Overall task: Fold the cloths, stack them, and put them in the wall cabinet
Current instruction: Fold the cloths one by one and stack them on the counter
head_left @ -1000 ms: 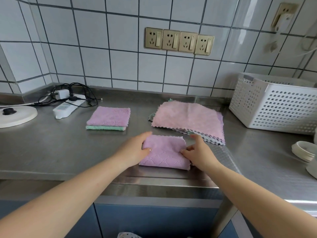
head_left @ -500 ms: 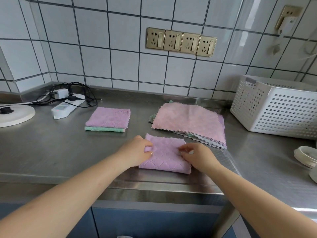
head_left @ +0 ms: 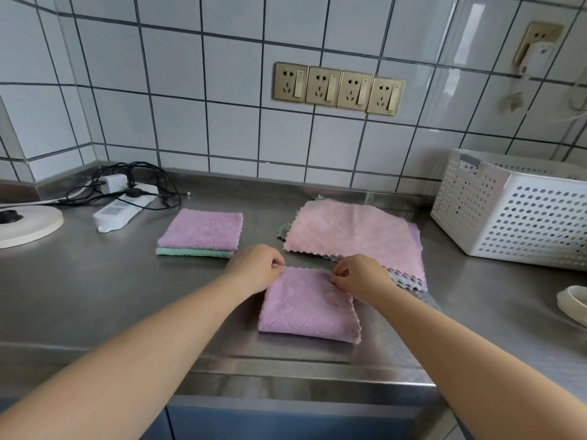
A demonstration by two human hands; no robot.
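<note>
A folded purple cloth [head_left: 306, 308] lies on the steel counter [head_left: 95, 290] near its front edge. My left hand [head_left: 255, 268] pinches its far left corner, and my right hand [head_left: 359, 274] pinches its far right corner. Behind and to the left sits a folded stack [head_left: 201, 231], a purple cloth on top of a green one. Behind and to the right lies a pile of unfolded cloths [head_left: 352, 235] with a pink one on top. No wall cabinet is in view.
A white perforated basket [head_left: 514, 211] stands at the right against the tiled wall. A white power strip [head_left: 122, 208] with black cables lies at the back left, beside a round white disc [head_left: 25, 223]. A white rim [head_left: 573, 301] shows at the right edge.
Both hands have moved from the sides of the purple cloth up to its far corners and now pinch them. The view has tilted down a little.
</note>
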